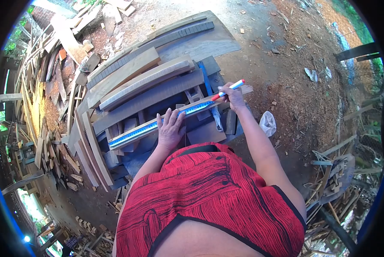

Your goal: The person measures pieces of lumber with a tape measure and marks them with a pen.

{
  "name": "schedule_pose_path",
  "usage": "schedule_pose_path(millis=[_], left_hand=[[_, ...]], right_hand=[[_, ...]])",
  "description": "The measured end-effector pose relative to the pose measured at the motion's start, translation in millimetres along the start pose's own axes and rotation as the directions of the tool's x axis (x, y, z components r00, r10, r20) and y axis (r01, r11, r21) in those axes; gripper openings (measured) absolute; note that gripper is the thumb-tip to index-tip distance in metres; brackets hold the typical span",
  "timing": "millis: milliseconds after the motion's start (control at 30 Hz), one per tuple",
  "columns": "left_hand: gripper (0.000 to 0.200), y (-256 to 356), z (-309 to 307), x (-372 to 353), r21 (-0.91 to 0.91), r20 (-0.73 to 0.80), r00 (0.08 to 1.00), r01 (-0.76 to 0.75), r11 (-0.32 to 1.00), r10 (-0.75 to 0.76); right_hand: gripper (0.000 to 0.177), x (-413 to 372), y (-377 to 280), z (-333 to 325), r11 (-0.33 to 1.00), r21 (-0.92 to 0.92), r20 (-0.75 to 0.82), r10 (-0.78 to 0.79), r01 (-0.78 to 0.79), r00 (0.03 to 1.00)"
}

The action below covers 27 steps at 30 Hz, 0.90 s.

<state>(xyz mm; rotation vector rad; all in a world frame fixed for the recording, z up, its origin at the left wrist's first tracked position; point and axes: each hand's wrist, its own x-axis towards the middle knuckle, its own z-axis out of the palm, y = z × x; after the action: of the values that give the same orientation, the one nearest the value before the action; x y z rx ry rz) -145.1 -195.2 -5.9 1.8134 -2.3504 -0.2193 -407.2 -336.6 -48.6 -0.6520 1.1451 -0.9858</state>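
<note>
A long blue ruler (134, 136) with markings lies along a narrow wooden board (243, 89). My left hand (170, 127) rests on the ruler near its middle, fingers spread and pressing it down on the board. At the ruler's right end, my right hand (233, 97) grips a red and white marker (230, 88), its red tip end pointing down and left at the board. The marker is tilted, and whether its tip touches the wood is too small to tell.
Several planks (149, 83) are stacked beyond the board. A blue strip (205, 78) lies among them. Scrap wood (55, 158) is piled at the left, and a white plastic bag (268, 124) lies on the ground at the right.
</note>
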Motion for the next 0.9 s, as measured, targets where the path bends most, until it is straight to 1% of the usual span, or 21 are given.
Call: schedule_pose_path(millis=[200,300,400,467,533,600,633,667,700,733,767,833,867,900], left_hand=[[0.063,0,1,-1,-0.005,-0.006,1.000,0.003,1.000,-0.003],[0.062,0,0,-1,-0.005,-0.001,1.000,0.012,1.000,-0.012],[0.060,0,2,-1,-0.002,0.000,1.000,0.015,1.000,-0.015],[0.060,-1,1,-1,0.003,-0.001,1.000,0.021,1.000,-0.021],[0.059,-1,1,-1,-0.008,-0.012,1.000,0.009,1.000,-0.009],[0.060,-1,3,-1,-0.012,-0.026,1.000,0.008,1.000,-0.009],[0.061,-3,3,-2,-0.015,-0.039,0.999,0.005,1.000,-0.006],[0.060,-3,2,-2,-0.019,-0.042,0.999,-0.002,1.000,0.001],[0.059,-4,0,-3,-0.018,-0.045,0.999,0.000,1.000,-0.001],[0.058,-6,0,-4,-0.007,-0.045,0.999,-0.008,1.000,0.008],[0.057,-7,0,-5,-0.009,-0.051,0.999,-0.012,1.000,0.011],[0.058,-8,-2,-8,-0.047,-0.048,0.999,0.003,0.999,-0.005],[0.059,-12,9,-11,-0.055,-0.110,0.994,-0.004,0.998,-0.002],[0.061,-10,5,-11,-0.055,-0.111,0.994,0.013,0.998,-0.019]], right_hand=[[0.018,1,1,3,1.000,0.006,0.005,0.005,-0.005,1.000],[0.019,-2,-2,5,1.000,0.011,-0.023,0.005,-0.005,1.000],[0.018,-5,-8,2,0.998,0.036,-0.048,0.045,-0.043,0.998],[0.020,-7,-16,1,0.985,0.169,-0.084,0.041,-0.027,0.996],[0.020,-12,-23,2,0.987,0.156,-0.041,0.039,-0.032,0.998],[0.018,-17,-26,12,0.986,-0.145,0.058,-0.073,0.081,0.996],[0.013,-12,-17,6,0.892,-0.435,0.144,-0.060,0.118,0.988],[0.011,-13,-14,9,0.783,-0.569,0.227,-0.145,0.252,0.963],[0.015,-18,-9,17,0.640,-0.662,0.332,-0.217,0.391,0.918],[0.021,-24,-12,25,0.458,-0.766,0.412,-0.188,0.451,0.892],[0.029,-31,-12,32,0.252,-0.818,0.492,-0.156,0.516,0.856],[0.033,-33,9,34,0.189,-0.815,0.519,-0.184,0.548,0.835],[0.032,-38,12,39,0.141,-0.834,0.503,-0.204,0.534,0.840],[0.029,-45,7,45,0.146,-0.833,0.500,-0.218,0.534,0.838]])
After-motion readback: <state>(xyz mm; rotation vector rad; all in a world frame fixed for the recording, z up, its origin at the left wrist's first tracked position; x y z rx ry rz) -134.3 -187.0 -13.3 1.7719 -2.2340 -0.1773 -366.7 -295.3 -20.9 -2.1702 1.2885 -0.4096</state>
